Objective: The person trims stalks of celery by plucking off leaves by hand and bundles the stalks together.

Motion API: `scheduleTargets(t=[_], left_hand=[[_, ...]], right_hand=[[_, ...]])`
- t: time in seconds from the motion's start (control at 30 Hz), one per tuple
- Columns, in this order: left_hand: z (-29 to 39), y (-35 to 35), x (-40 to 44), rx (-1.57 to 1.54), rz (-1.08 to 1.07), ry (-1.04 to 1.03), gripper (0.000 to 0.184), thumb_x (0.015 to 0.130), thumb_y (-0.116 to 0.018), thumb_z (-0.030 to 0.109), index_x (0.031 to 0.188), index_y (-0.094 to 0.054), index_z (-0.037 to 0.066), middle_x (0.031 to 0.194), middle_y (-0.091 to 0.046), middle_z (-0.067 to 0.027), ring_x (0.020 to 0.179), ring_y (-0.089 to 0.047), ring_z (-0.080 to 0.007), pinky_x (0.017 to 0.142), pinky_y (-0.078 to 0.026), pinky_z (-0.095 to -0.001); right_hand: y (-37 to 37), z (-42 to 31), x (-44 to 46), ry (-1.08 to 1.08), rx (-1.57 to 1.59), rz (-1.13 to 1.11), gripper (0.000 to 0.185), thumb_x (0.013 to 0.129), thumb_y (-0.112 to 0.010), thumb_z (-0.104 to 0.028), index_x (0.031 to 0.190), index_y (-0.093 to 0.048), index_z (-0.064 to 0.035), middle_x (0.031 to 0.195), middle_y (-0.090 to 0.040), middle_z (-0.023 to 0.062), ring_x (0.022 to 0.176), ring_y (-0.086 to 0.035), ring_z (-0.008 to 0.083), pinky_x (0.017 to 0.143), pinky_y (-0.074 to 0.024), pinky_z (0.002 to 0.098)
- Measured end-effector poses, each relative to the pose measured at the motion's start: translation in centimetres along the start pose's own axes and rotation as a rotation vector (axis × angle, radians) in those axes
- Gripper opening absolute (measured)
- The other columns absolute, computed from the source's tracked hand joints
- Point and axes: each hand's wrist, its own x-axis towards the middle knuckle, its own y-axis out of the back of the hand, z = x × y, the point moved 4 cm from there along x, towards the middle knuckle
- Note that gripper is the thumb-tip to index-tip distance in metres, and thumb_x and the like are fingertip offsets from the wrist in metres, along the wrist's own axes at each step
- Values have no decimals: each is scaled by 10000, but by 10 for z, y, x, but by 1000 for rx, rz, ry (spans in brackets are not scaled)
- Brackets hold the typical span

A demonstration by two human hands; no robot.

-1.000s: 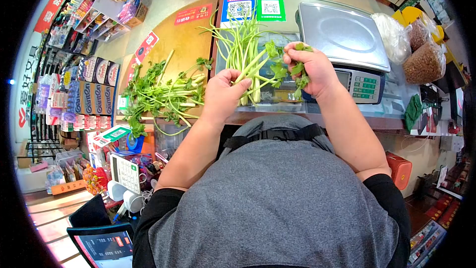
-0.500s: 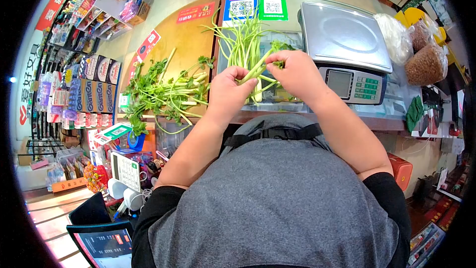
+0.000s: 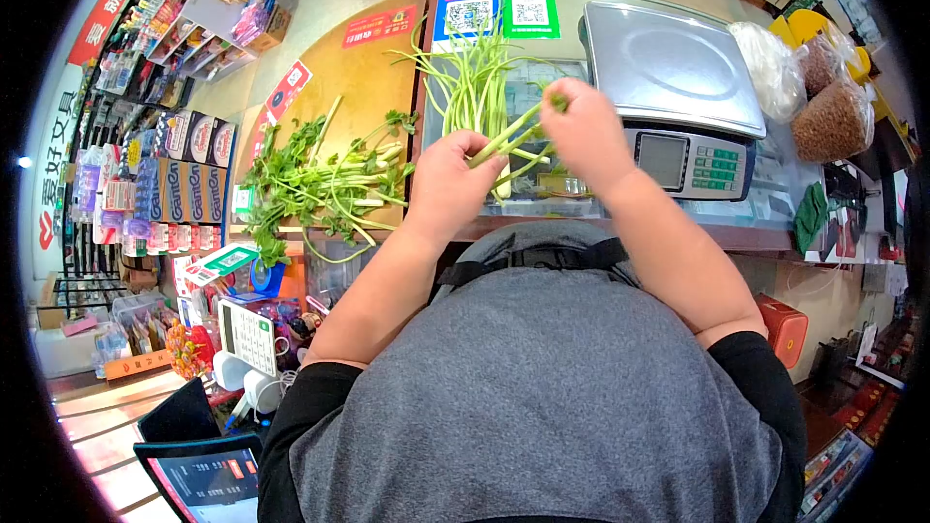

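My left hand [image 3: 449,182] grips a green celery stalk [image 3: 515,130] between thumb and fingers, low over the glass counter. At the stalk's upper right end, my right hand [image 3: 589,134] pinches the celery leaves [image 3: 559,101]; it is slightly smeared by motion. Just beyond my left hand lies a bundle of bare celery stalks [image 3: 477,87], their thin ends pointing away from me. Leafy celery [image 3: 325,179] is heaped on the wooden board to the left, some of it hanging past the near edge.
A weighing scale [image 3: 673,63] stands right of my right hand, with plastic bags [image 3: 831,121] beyond it. Two QR code cards [image 3: 530,12] lie at the back. Left are boxed goods [image 3: 184,184], a calculator [image 3: 248,334] and a screen [image 3: 203,484].
My right hand has moved slightly up and right along the stalk, with leaves in its fingers. My left hand keeps its grip and has barely moved.
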Motion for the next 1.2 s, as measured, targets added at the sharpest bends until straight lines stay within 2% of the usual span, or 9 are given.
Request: scheduleTargets(t=[0.1, 0.13, 0.27, 0.4, 0.53, 0.63, 0.83, 1.07, 1.2], left_hand=[[-3, 9, 0, -168, -34, 92, 116, 854, -686, 92, 915, -622, 17, 789, -625, -6, 672, -547, -67, 591, -442, -228], [-9, 11, 2, -289, -46, 134, 107, 865, -673, 87, 925, -613, 22, 812, -631, -11, 678, -556, -71, 589, -444, -228], [-8, 15, 4, -462, -113, 196, 143, 918, -615, 108, 1031, -554, 47, 875, -644, -38, 683, -581, -86, 600, -444, -212], [-16, 8, 7, -445, -150, 253, 209, 923, -590, 112, 1108, -528, 37, 888, -646, -48, 681, -574, -89, 616, -445, -220], [-46, -8, 11, -48, -200, 136, 370, 870, -598, 72, 1222, -522, -13, 857, -644, -52, 707, -576, -107, 657, -477, -255], [-63, -37, 10, 191, -367, 163, 302, 816, -697, 191, 1070, -647, 35, 841, -675, -97, 783, -646, -198, 727, -509, -331], [-69, -99, 14, 722, -634, -12, 374, 703, -764, 331, 927, -672, 46, 919, -685, -160, 892, -657, -341, 782, -523, -427], [-68, -118, 14, 901, -688, -19, 249, 734, -695, 229, 938, -703, 85, 954, -694, -154, 915, -663, -335, 807, -529, -446], [-70, -101, 17, 714, -596, 40, 227, 756, -679, 222, 915, -686, 59, 878, -685, -164, 838, -662, -334, 750, -523, -428]], right_hand=[[19, 30, 13, -461, 652, 23, 137, 845, -573, -179, 822, -616, -51, 705, -604, 67, 572, -533, 197, 536, -429, 344], [23, 37, 16, -448, 818, -44, 114, 854, -550, -179, 766, -552, -107, 683, -538, 7, 534, -418, 112, 475, -335, 273], [32, 48, 8, -618, 1200, -263, 77, 849, -541, -162, 790, -537, -114, 734, -590, 46, 547, -457, 109, 473, -364, 238], [28, 53, -3, -656, 1048, -250, 65, 864, -525, -129, 870, -580, -93, 823, -655, 85, 556, -489, 110, 455, -382, 244], [34, 65, -9, -657, 1057, -240, 91, 867, -505, -68, 897, -589, -86, 772, -627, 53, 547, -483, 104, 450, -377, 242], [43, 74, -11, -665, 1068, -257, 85, 879, -499, -87, 936, -561, -98, 753, -581, 20, 536, -461, 90, 428, -372, 227], [59, 85, -23, -736, 1155, -218, 112, 893, -487, -100, 966, -566, -72, 685, -524, -4, 508, -421, 91, 436, -346, 225], [65, 106, -35, -773, 1212, -247, 137, 912, -486, -132, 989, -572, -58, 671, -514, -2, 502, -407, 94, 428, -327, 231], [66, 99, -40, -716, 1057, -292, 129, 912, -535, -139, 976, -597, -45, 661, -507, -12, 522, -417, 74, 451, -348, 220]])
